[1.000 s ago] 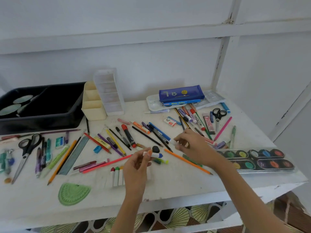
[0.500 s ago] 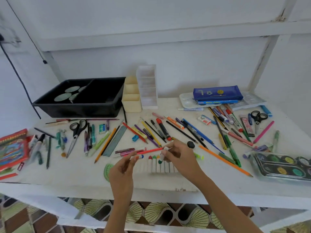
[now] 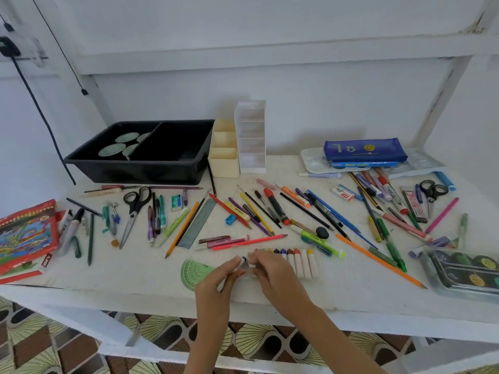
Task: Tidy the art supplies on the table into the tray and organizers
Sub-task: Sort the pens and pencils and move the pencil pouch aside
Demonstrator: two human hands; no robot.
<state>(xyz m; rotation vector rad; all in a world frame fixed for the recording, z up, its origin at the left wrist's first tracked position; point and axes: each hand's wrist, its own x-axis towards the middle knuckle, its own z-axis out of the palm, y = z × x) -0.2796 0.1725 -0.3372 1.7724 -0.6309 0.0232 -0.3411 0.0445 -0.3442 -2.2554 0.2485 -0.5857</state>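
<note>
A row of white crayons with coloured tips lies near the table's front edge. My left hand pinches a small white crayon with a dark tip just left of that row. My right hand pinches another crayon right beside it, partly hiding the row's left end. Pencils, pens and markers lie scattered across the table. A black two-compartment tray stands at the back left, with a cream organizer and a clear organizer next to it.
A green protractor lies under my left hand. Black scissors, a grey ruler and a red pastel box lie left. A blue pencil case, second scissors and a paint set are right.
Both hands have come together at the left end of the crayon row near the front edge. The view has swung left, showing the tray and pastel box.
</note>
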